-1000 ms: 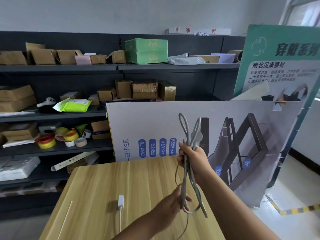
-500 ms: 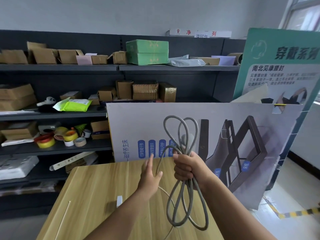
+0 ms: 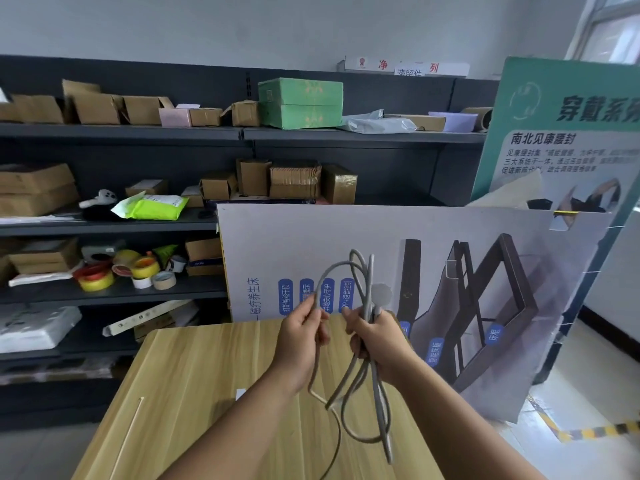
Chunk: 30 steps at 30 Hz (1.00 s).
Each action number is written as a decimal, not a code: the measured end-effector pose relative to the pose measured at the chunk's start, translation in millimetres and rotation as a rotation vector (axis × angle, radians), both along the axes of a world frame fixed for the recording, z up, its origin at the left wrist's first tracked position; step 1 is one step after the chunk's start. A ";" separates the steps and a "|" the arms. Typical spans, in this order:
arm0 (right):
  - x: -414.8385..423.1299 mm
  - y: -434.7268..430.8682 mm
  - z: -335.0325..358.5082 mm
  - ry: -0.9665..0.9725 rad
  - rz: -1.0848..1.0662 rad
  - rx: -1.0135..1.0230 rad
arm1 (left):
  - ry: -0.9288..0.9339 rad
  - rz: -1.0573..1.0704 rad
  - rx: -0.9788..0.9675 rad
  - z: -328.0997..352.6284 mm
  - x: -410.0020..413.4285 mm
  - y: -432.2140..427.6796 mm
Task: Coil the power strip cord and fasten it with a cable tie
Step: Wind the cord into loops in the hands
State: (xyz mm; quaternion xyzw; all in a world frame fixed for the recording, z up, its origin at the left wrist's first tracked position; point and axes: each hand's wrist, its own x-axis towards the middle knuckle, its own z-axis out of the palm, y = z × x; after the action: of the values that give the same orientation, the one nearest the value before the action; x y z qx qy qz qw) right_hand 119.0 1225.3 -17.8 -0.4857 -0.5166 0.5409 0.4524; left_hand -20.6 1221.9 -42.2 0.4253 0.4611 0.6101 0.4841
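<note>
A grey power strip cord point(image 3: 360, 386) hangs in several loops above the wooden table point(image 3: 194, 393). My right hand point(image 3: 375, 336) is shut around the bundle's middle, with loops standing up above the fist and drooping below it. A round grey plug point(image 3: 381, 295) shows just above that fist. My left hand point(image 3: 303, 332) pinches one strand that arcs over to the bundle. A thin pale cable tie point(image 3: 130, 434) lies on the table at the left. A small white piece point(image 3: 240, 394) lies on the table, mostly hidden behind my left forearm.
A large printed board point(image 3: 450, 258) leans behind the table's far edge. A green poster point(image 3: 568, 133) stands at the right. Dark shelves point(image 3: 121, 133) with cardboard boxes and tape rolls point(image 3: 97, 277) fill the left and back. Floor with hazard tape point(image 3: 599, 431) lies to the right.
My left hand went from the bottom of the coil up to beside the right fist and closed on a strand. The coil swung and its loops shifted.
</note>
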 end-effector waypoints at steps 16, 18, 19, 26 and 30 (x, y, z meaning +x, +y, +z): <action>7.8 -1.8 6.0 0.045 0.156 0.144 | 0.461 -0.099 0.078 -2.7 -13.7 -7.9; 10.7 2.4 6.7 0.211 0.211 0.122 | 0.541 -0.068 -0.108 -25.0 -15.6 -8.6; 11.6 3.8 8.2 0.296 0.229 0.110 | 0.590 -0.101 -0.249 -37.0 -17.1 -8.5; 15.0 0.4 24.5 0.461 0.371 0.187 | 0.445 -0.626 -0.968 -66.1 -12.3 -19.8; 22.7 2.6 27.6 0.394 0.373 0.221 | 0.223 -0.559 -0.849 -77.6 -19.0 -12.5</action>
State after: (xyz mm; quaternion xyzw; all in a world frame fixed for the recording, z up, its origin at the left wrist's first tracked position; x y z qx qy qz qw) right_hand 141.7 1227.9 9.8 -0.2156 -0.5550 0.6392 0.4868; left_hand -39.6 1209.3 -119.8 0.3609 0.5854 0.1678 0.7063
